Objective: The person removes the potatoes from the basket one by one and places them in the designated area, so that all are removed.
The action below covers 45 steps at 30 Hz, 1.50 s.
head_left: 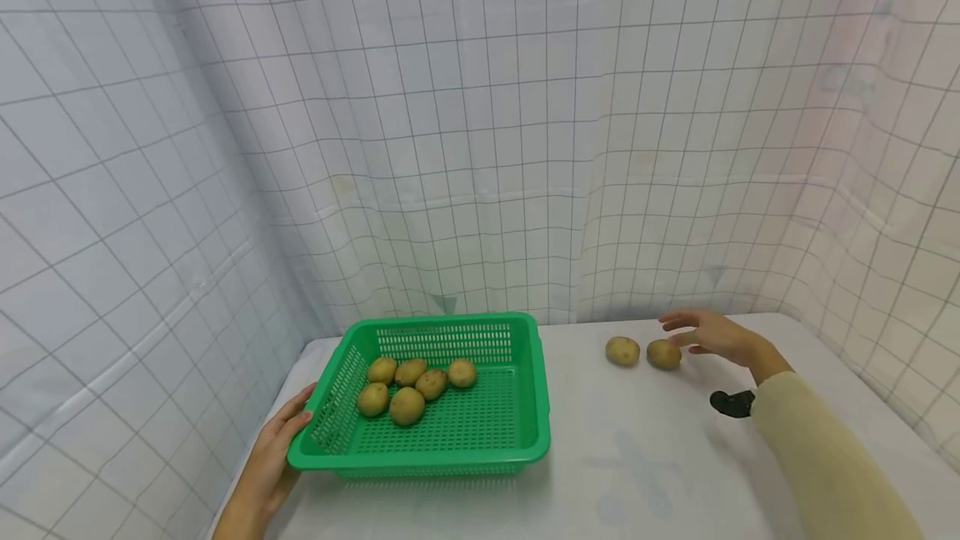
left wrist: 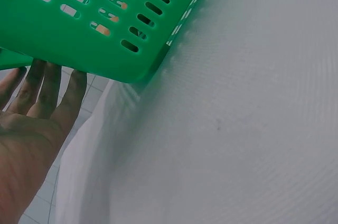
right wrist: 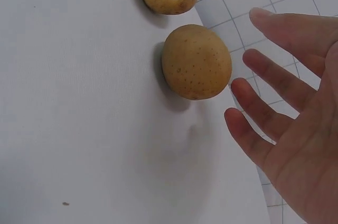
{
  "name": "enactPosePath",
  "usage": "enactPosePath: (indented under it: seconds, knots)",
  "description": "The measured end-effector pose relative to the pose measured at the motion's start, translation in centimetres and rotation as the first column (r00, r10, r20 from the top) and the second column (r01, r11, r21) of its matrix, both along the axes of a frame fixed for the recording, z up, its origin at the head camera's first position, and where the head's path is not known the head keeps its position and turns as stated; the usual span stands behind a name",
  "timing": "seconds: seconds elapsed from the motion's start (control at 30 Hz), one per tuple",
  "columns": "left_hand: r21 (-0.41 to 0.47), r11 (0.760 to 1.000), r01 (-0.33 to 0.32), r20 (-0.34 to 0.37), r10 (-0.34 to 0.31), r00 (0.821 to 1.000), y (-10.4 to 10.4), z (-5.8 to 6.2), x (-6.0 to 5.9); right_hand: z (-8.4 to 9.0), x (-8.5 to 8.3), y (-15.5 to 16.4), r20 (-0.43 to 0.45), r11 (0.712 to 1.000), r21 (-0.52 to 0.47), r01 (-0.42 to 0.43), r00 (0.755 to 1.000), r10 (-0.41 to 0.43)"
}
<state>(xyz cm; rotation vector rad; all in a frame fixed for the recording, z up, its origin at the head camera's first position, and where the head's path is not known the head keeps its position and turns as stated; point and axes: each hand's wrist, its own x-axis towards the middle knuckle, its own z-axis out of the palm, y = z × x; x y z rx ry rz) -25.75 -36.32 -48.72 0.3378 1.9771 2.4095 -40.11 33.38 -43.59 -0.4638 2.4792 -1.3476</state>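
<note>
The left hand grips the green basket at left, likely to steady it, while the right hand, fingers apart seemingly for roundness, hovers beside a potato far right on the surface.

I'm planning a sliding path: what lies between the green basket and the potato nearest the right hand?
In the head view, another potato lies between the green basket and the potato by the right hand.

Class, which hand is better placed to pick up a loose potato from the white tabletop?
Probably the right hand: its fingers are open beside the nearest loose potato, while the left hand holds the green basket, well away from that potato.
</note>
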Motion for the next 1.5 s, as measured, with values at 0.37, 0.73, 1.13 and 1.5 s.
enactPosePath:
  seconds: [0.37, 0.73, 1.13, 1.5]
  knots:
    - [0.021, 1.0, 0.018, -0.013, -0.018, 1.0, 0.0, -0.1, 0.0, 1.1, -0.4, -1.4, -0.049, 0.999, 0.012, -0.05, 0.998, 0.05]
    - [0.024, 1.0, 0.012, -0.011, -0.012, 1.0, 0.0, 0.0, 0.0, 2.0, -0.6, -3.0, -0.085, 0.996, 0.039, -0.075, 0.993, 0.078]
    - [0.013, 1.0, 0.015, -0.024, -0.015, 1.0, -0.2, 0.0, -0.1, 2.2, -1.1, -4.0, -0.105, 0.995, 0.059, -0.08, 0.991, 0.086]
    - [0.028, 0.999, 0.015, -0.021, -0.015, 1.0, -0.1, -0.1, -0.1, 2.9, -1.0, -5.9, -0.125, 0.989, 0.086, -0.117, 0.984, 0.127]
